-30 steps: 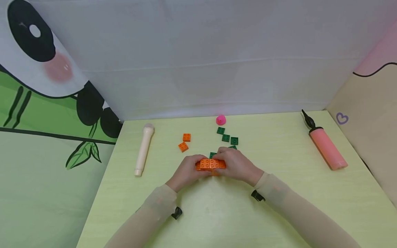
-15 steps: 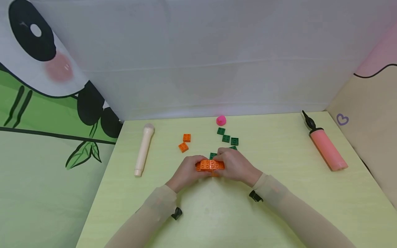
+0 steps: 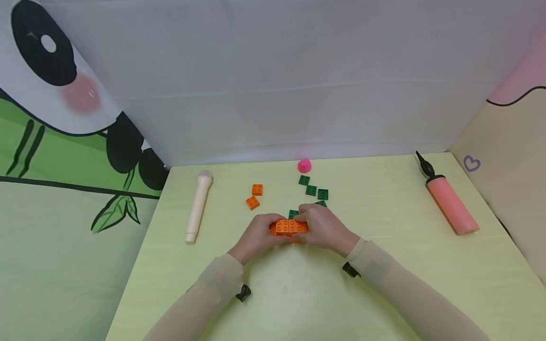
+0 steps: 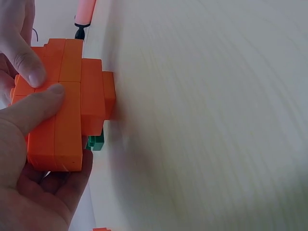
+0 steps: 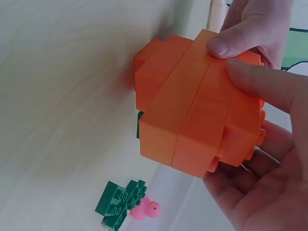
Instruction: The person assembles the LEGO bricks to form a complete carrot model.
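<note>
Orange brick block (image 3: 288,227), studs up, narrowing downward, perhaps touching table (image 3: 294,298)

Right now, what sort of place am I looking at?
Probably a children's play corner, or something staged like one: a big cartoon-printed wall covering beside a pale table, a pink toy duck near its far edge, and an orange toy-brick build.

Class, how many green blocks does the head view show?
5: one block by the pink toy; second block just nearer; third block to its right; fourth block partly behind the right hand; fifth block just beyond the orange stack. Others may be hidden.
</note>
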`<action>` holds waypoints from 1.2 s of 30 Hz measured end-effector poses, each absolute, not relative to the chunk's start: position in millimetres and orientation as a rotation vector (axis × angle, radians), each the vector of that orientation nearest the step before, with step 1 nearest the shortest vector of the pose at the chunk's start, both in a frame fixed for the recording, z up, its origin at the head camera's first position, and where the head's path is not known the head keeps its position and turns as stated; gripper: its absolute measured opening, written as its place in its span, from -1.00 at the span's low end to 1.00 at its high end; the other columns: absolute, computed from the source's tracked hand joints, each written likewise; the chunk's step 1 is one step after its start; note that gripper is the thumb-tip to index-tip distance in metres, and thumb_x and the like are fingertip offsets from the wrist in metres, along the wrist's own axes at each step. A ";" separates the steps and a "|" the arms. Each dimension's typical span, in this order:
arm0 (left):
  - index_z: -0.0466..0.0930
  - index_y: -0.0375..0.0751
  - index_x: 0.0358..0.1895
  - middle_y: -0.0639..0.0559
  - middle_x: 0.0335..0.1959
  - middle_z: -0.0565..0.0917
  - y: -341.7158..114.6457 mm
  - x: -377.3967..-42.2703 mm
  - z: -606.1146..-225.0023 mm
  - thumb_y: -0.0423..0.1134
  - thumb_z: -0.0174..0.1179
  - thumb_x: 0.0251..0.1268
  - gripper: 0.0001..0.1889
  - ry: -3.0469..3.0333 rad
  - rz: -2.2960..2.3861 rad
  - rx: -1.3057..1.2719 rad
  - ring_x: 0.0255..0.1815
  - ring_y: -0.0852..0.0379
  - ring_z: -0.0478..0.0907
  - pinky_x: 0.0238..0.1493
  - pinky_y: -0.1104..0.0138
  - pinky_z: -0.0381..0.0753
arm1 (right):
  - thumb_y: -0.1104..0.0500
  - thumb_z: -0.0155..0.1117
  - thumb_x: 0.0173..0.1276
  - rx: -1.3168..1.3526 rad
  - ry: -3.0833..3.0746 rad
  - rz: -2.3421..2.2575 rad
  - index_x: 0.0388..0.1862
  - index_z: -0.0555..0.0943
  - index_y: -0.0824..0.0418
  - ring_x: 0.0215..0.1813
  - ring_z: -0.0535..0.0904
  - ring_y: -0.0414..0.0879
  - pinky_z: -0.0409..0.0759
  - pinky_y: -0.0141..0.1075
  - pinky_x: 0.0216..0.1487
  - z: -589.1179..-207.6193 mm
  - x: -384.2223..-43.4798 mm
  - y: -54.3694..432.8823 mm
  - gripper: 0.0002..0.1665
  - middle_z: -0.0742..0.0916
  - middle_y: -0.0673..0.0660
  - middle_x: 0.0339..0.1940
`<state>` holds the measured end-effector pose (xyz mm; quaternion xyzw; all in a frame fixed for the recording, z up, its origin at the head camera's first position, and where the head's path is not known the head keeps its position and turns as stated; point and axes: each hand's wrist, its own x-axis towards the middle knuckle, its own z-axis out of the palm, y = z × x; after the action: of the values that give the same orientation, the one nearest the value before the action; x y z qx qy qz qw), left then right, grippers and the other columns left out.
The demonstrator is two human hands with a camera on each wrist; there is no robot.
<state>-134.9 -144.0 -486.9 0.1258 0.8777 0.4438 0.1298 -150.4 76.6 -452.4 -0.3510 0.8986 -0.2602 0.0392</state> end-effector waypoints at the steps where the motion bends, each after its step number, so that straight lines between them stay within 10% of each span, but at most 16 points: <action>1: 0.78 0.00 -0.06 0.25 -0.18 0.73 -144.1 -135.1 -487.3 -0.16 0.60 0.16 -0.71 2.553 1.287 0.362 -0.16 0.10 0.59 0.01 0.20 0.60 | -0.01 0.72 0.14 -1.069 2.755 -0.795 -0.12 0.84 0.20 -0.41 0.38 -0.17 0.36 -0.36 -0.38 -452.5 -150.3 76.3 -0.59 0.48 -0.07 -0.46; 36: 0.74 0.06 -0.01 0.28 -0.13 0.70 -146.6 -135.0 -493.1 -0.14 0.58 0.20 -0.69 2.539 1.289 0.397 -0.14 0.10 0.57 0.01 0.18 0.58 | -0.07 0.69 0.16 -0.700 2.559 -1.393 -0.01 0.77 -0.03 -0.14 0.57 -0.11 0.59 -0.17 -0.08 -491.6 -143.9 88.5 -0.56 0.70 -0.14 -0.16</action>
<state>-135.0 -146.6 -493.1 0.1369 0.8752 0.4445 0.1329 -143.9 88.5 -491.6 -0.2331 0.8518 -0.4636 0.0725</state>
